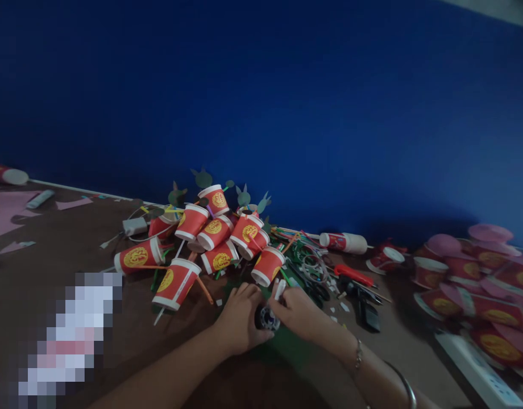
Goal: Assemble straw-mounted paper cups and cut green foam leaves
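My left hand curls around a small round object with a black-and-white patterned face. Its kind is unclear in the dim light. Close beside it, my right hand pinches a short white stick-like piece between thumb and fingers. Dark green paper lies on the brown table under both hands. Just beyond them is a heap of red paper cups with yellow emblems; straws and green rabbit-shaped cutouts stick out of some.
Right of the heap lie tangled cords, a red-handled tool and a black object. More cups with pink paper and a white power strip are far right. A white adapter and pink scraps lie left.
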`<state>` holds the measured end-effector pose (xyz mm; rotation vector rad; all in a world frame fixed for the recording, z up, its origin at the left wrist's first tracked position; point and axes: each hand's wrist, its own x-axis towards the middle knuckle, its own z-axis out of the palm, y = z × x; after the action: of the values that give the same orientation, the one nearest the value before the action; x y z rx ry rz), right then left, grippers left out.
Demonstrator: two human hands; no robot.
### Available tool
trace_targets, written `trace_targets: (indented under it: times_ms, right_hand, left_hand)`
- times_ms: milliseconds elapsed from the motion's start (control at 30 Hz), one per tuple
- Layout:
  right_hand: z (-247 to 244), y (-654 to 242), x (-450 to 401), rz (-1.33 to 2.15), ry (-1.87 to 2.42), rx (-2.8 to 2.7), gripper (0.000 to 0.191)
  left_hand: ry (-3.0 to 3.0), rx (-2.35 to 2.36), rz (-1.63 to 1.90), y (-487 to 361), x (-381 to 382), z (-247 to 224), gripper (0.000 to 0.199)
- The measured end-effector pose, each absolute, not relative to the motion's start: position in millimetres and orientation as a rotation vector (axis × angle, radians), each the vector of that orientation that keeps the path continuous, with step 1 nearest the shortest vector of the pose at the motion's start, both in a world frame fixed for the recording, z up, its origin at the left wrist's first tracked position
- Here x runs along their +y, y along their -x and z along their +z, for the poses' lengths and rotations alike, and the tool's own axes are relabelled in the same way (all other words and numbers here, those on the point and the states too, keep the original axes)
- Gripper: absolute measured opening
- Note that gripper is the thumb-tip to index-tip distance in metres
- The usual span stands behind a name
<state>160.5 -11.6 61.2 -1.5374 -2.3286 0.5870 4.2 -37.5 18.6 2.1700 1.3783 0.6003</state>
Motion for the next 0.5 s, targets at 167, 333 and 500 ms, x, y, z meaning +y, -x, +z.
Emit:
trace_targets:
  times_ms: [167,333,500]
  right_hand:
    - [75,-147,-11,0.167,1.507,-2.784,0.029]
    - [84,-138,-18,0.012,1.360,-2.919,0.021]
    - [80,-146,-37,0.034,1.301,-2.818,0.015]
  left_hand:
    - [-2.190,1.422,0.591,-6,-37,14,0.052]
    - [-2.212,1.397,0.610,-6,-36,12,0.056]
    - [-2.213,1.425,0.592,-7,-36,14,0.036]
